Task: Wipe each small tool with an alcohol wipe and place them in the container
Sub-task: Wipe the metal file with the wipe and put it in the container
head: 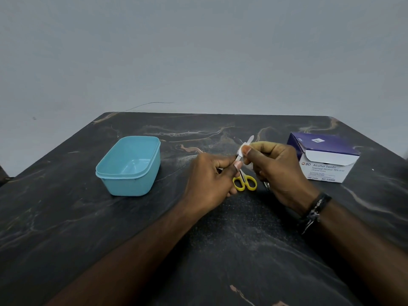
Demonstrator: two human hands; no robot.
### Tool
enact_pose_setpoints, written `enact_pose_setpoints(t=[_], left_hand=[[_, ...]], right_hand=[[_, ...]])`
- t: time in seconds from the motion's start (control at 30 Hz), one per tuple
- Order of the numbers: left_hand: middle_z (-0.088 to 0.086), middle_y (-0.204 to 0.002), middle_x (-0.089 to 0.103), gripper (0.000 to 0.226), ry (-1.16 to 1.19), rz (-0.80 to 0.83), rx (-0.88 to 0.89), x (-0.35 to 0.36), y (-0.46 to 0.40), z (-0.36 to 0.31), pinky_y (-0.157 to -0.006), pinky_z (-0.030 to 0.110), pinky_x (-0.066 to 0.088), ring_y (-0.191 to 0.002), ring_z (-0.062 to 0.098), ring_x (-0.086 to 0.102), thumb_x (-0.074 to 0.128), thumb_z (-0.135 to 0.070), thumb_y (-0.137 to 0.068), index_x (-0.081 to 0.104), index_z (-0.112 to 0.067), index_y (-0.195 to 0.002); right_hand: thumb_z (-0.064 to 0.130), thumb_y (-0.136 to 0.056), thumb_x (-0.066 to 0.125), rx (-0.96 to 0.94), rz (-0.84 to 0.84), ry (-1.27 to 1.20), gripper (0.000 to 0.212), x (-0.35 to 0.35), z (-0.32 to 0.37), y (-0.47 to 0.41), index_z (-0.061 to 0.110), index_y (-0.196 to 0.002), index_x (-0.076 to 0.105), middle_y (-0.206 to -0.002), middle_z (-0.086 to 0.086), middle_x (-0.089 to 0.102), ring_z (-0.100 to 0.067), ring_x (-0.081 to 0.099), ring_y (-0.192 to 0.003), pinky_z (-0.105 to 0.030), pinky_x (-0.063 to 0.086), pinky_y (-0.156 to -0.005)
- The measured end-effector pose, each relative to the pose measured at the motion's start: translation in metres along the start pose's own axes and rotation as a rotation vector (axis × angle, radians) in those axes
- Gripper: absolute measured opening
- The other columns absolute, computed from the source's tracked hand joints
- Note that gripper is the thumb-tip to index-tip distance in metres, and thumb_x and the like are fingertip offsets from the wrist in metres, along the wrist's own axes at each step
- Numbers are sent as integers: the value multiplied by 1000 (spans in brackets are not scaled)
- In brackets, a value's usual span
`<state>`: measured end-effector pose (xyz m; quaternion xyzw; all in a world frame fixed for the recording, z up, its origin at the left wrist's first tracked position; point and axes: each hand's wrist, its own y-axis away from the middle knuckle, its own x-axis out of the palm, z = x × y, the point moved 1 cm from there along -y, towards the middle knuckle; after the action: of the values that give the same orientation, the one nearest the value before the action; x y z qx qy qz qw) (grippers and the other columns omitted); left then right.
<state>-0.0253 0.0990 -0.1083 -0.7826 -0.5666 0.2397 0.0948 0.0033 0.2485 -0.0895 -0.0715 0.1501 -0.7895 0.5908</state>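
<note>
Wiping a slim metal tool (249, 144) (it looks like a nail file). We see the left hand (212, 177) pinching the tool's lower end between thumb and fingers, steadying it so that the blade tilts up and away. Just above that grip, the right hand (276, 171) pinches the white alcohol wipe (241, 150) around the shaft, presumably to slide along it. Below the grip, yellow-handled scissors (245, 183) lie on the table (88, 228). The blue container (130, 166) stands well left, empty; the swab box (326, 160) sits right.
</note>
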Motion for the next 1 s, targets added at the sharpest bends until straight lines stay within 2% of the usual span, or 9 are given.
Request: enact_pose_setpoints(t=[0.07, 0.17, 0.27, 0.4, 0.53, 0.7, 0.8, 1.0], left_hand=[[-5, -50, 62, 21, 9, 5, -9, 1, 0, 1, -46, 27, 51, -41, 11, 61, 62, -16, -95, 75, -3, -85], [-6, -53, 63, 19, 25, 16, -14, 3, 0, 1, -46, 27, 51, -43, 12, 62, 62, -15, -95, 75, -2, -92], [-8, -55, 63, 19, 27, 21, -16, 3, 0, 0, -45, 27, 51, -43, 12, 62, 62, -15, -95, 74, -1, -97], [0, -57, 65, 20, 34, 11, -18, 3, 0, 1, -45, 27, 51, -43, 13, 62, 62, -15, -95, 75, 0, -94], [-9, -50, 61, 20, 33, 13, -21, 3, 0, 0, -45, 26, 51, -42, 11, 61, 62, -15, -95, 74, 0, -96], [-6, -49, 61, 21, 22, -18, -12, 2, 1, 0, -46, 27, 51, -41, 11, 62, 63, -17, -94, 74, -3, -82], [-11, -47, 61, 18, 23, -30, -4, 2, 1, -2, -45, 27, 51, -41, 9, 61, 62, -17, -95, 74, -10, -85], [-7, -47, 61, 22, 35, -23, -29, 4, 1, -3, -46, 29, 52, -41, 11, 61, 62, -18, -94, 74, -4, -83]], right_hand=[[19, -91, 66, 3, -45, -25, 28, -3, 1, -2, -7, -81, 66, -48, 2, 48, -7, 27, -40, -19, 24, -40], [19, -90, 67, 2, -92, -69, 22, -8, 3, -5, 2, -76, 67, -48, 8, 52, -8, 27, -40, -19, 24, -39], [19, -89, 67, 2, -105, -96, 22, -7, 2, -5, 1, -78, 68, -56, 1, 56, -9, 27, -41, -19, 23, -40], [20, -90, 67, 7, -129, -120, 19, -5, 0, -6, 4, -80, 70, -63, -4, 57, -9, 28, -42, -19, 24, -40], [19, -91, 66, 4, -137, -143, 19, -6, -1, -6, 2, -82, 69, -64, -6, 57, -8, 28, -41, -18, 25, -39], [18, -91, 65, 8, -60, -96, 23, -3, -4, -4, 0, -77, 66, -49, 2, 49, -7, 26, -39, -17, 24, -39], [19, -91, 65, 11, -22, -73, 25, 1, -5, -1, 1, -74, 66, -46, -1, 40, -8, 23, -39, -18, 21, -39], [19, -90, 67, -1, -100, -124, 21, -4, -1, -5, 2, -77, 68, -55, 0, 55, -8, 28, -40, -20, 24, -41]])
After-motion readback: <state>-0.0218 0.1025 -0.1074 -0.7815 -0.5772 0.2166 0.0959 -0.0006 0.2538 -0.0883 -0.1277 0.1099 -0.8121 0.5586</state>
